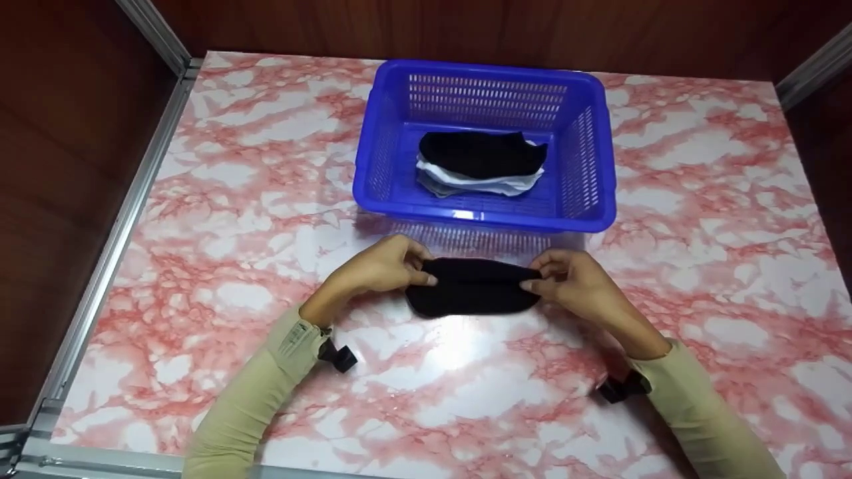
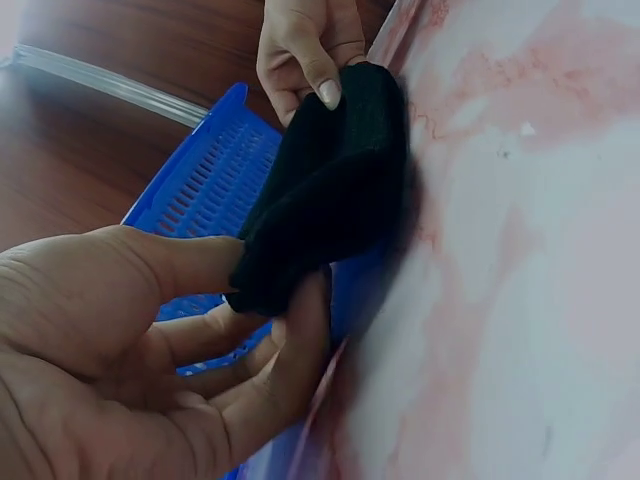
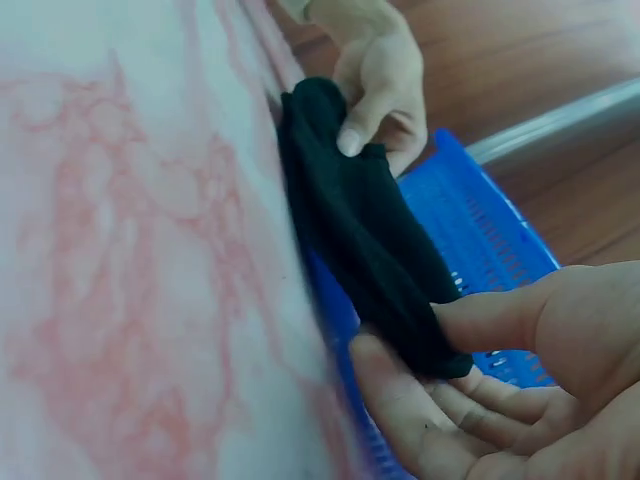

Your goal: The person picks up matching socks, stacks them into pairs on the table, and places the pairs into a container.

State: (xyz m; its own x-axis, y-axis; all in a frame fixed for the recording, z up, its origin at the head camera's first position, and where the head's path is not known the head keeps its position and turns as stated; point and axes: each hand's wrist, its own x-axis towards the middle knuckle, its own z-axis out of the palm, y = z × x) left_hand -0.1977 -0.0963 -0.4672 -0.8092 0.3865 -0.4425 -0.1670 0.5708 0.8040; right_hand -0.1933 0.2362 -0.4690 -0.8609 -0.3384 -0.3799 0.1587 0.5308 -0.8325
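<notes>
Stretched sideways between both hands is a black sock (image 1: 476, 293), low over the table in front of the basket. My left hand (image 1: 389, 266) pinches its left end, thumb on top and fingers beneath. At the opposite end my right hand (image 1: 576, 283) pinches it the same way. A lengthwise fold shows along the sock (image 2: 330, 180) in the left wrist view. In the right wrist view the sock (image 3: 360, 220) hangs between the two thumbs. Behind the hands, a blue basket (image 1: 482, 218) holds a stack of socks, a black sock (image 1: 482, 153) on top of white and grey ones.
The table (image 1: 266, 372) has a red and white marbled top. Dark wood panels (image 1: 466, 30) stand at the back and sides, with a metal rail (image 1: 126, 226) along the left edge. A black strap mount (image 1: 343, 358) sits at the left wrist.
</notes>
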